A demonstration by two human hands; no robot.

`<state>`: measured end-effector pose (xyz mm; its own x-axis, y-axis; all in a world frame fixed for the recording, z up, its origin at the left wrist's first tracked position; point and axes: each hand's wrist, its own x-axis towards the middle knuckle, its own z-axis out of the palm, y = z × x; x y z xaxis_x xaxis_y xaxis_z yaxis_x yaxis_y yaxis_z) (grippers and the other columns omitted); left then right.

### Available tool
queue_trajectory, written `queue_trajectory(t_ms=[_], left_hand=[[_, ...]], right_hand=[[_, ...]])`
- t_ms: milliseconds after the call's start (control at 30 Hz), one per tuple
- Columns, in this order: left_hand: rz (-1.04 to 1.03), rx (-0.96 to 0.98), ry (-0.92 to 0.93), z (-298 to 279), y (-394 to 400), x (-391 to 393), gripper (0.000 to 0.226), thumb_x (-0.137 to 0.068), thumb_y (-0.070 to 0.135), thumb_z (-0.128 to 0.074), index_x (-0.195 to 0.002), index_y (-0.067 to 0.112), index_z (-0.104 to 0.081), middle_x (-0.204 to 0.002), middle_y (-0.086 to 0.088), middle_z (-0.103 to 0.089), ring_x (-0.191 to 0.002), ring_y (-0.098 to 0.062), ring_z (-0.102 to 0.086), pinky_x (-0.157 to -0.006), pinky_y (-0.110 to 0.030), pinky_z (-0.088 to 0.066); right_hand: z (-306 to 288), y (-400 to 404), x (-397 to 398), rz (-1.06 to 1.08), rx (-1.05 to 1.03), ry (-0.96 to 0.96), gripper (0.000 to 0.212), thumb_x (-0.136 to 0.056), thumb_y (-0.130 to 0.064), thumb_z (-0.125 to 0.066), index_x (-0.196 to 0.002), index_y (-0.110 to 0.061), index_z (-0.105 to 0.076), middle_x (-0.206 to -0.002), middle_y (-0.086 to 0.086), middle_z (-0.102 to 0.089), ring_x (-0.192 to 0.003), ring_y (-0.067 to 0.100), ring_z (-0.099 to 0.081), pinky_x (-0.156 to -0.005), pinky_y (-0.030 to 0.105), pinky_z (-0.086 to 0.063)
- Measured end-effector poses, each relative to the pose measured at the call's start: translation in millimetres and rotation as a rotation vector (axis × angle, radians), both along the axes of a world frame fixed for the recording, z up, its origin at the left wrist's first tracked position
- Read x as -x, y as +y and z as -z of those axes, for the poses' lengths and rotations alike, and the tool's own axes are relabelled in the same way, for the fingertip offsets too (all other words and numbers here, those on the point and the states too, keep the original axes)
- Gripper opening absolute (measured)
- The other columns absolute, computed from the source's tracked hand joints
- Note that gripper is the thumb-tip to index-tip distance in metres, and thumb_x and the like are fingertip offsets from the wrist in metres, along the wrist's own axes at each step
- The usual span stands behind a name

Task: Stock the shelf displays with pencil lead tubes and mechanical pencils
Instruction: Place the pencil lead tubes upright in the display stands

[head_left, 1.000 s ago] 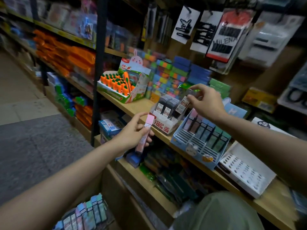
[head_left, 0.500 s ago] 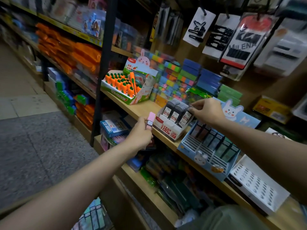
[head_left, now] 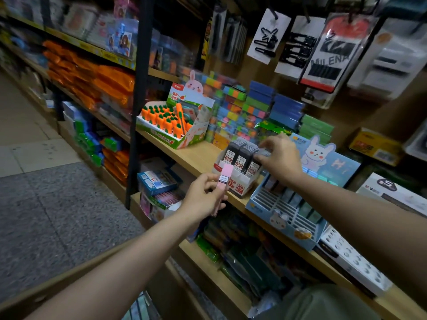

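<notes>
Left hand: left hand (head_left: 203, 195) raised in front of the shelf edge, fingers and thumb curled round a pink flat plastic lead tube (head_left: 221, 185); tube upright, barcode label near its top.
Right hand: right hand (head_left: 280, 155) over the black lead tubes (head_left: 241, 155); fingertips at the tops of the right-hand row. Blurred, cannot tell whether it pinches a tube or only touches.
Black tubes: three rows standing upright in a white-and-red cardboard display box (head_left: 233, 181) on the light wooden shelf board (head_left: 196, 155).
Neighbours: pale blue rabbit-print slotted display tray (head_left: 284, 209) just right of the box, holding dark and green tubes; white perforated display box (head_left: 353, 259) further right.
Left of box: carrot-shaped orange items in a green-and-white carton (head_left: 171, 125).
</notes>
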<state>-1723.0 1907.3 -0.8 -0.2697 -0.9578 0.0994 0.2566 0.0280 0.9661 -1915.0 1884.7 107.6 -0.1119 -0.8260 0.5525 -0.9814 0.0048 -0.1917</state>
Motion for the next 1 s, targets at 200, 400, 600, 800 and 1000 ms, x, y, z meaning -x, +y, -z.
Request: queue_trajectory(t_ms=[200, 400, 600, 800, 1000], left_hand=[[0.056, 0.070, 0.012, -1.3, 6.9, 9.5, 0.017, -0.095, 0.012, -0.059, -0.109, 0.022, -0.061, -0.098, -0.003, -0.072, -0.079, -0.011, -0.069, -0.068, -0.025, -0.057], [0.136, 0.191, -0.071, -3.8, 17.0, 26.2, 0.012, -0.094, 0.019, -0.062, -0.104, 0.023, -0.064, -0.092, -0.001, -0.075, -0.081, -0.020, -0.071, -0.076, -0.046, -0.058], [-0.053, 0.355, -0.399, -0.3, 17.6, 44.4, 0.027, -0.086, 0.037, -0.069, -0.110, 0.028, -0.060, -0.107, 0.009, -0.064, -0.098, -0.006, -0.062, -0.086, -0.029, -0.053], [-0.144, 0.318, -0.532, 7.2, 16.1, 59.4, 0.047, -0.086, 0.035, -0.070, -0.128, 0.021, -0.056, -0.119, 0.005, -0.058, -0.107, -0.013, -0.058, -0.093, -0.033, -0.050], [-0.131, 0.293, -0.506, 3.6, 12.3, 74.3, 0.050, -0.087, 0.039, -0.068, -0.130, 0.018, -0.057, -0.122, 0.003, -0.061, -0.109, -0.011, -0.057, -0.092, -0.028, -0.050]], right_hand=[[27.2, 64.3, -28.8, -0.323, -0.181, -0.424, 0.028, -0.088, -0.033, -0.070, -0.114, -0.026, -0.065, -0.089, -0.011, -0.068, -0.072, 0.000, -0.068, -0.063, 0.015, -0.055], [15.5, 93.3, -15.1, -0.295, -0.185, -0.472, 0.029, -0.080, -0.020, -0.080, -0.105, -0.021, -0.066, -0.083, 0.002, -0.071, -0.071, 0.015, -0.072, -0.073, 0.034, -0.060], [-33.5, 89.5, 25.8, -0.236, -0.084, -0.373, 0.024, -0.079, -0.020, -0.081, -0.094, -0.023, -0.063, -0.084, -0.004, -0.072, -0.072, 0.004, -0.071, -0.070, 0.023, -0.059], [-38.3, 77.3, 63.0, -0.121, 0.000, -0.200, 0.025, -0.084, -0.020, -0.076, -0.103, -0.029, -0.062, -0.082, -0.009, -0.069, -0.069, -0.001, -0.068, -0.073, 0.030, -0.061], [-21.1, 60.6, 67.0, -0.135, 0.018, -0.061, 0.019, -0.084, -0.015, -0.072, -0.101, -0.015, -0.063, -0.082, -0.005, -0.067, -0.071, 0.005, -0.067, -0.073, 0.033, -0.058]])
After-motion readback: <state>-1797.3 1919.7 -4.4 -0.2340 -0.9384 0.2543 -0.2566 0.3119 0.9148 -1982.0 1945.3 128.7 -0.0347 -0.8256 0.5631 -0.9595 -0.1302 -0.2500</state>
